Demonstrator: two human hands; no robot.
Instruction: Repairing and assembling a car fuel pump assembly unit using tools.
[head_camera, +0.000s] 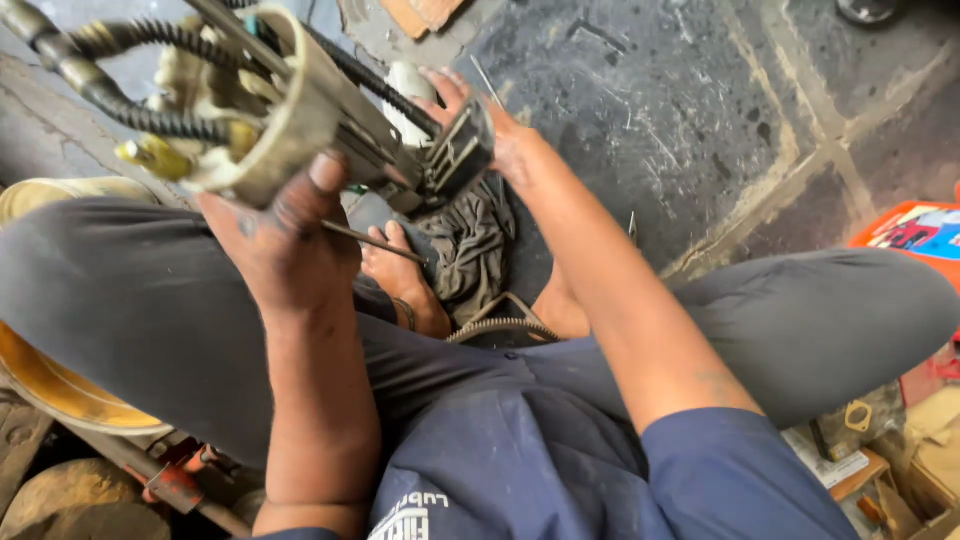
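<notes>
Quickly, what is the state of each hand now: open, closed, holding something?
Left hand: closed on the round, dirty cream flange of the pump assembly.
Right hand: gripping the assembly's dark, slotted far end.

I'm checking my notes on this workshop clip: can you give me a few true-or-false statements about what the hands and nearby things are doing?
1. Both hands hold the grimy metal pump assembly with black ribbed hoses. True.
2. The left hand grips its round cream flange end. True.
3. The right hand rests on the person's knee. False: it holds the assembly's black slotted end.
4. A dark crumpled rag lies on the floor by the bare foot. True.
5. The person stands at a bench. False: seated on the floor.
</notes>
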